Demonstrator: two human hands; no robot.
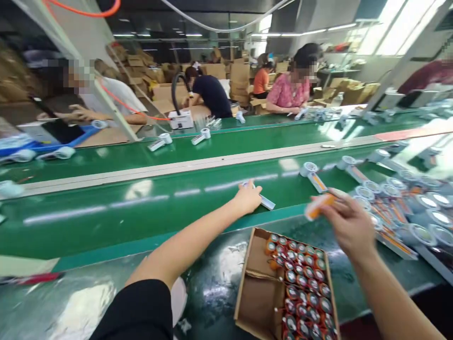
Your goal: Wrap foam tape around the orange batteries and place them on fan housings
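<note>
My left hand (247,198) reaches out over the green conveyor belt (141,208) and rests on a white flashlight (264,200) lying there; whether the fingers grip it is unclear. My right hand (348,224) is raised over the bench and pinches an orange cylindrical battery (318,206), blurred by motion. Below both hands stands an open cardboard box (260,283) packed with several upright orange batteries (304,283) on its right side.
A heap of white flashlights (406,203) lies at the right. More flashlights (313,174) sit on the belt. Other people (290,89) work across a second belt (177,151), with a white machine (181,119) and stacked cartons (240,75) behind.
</note>
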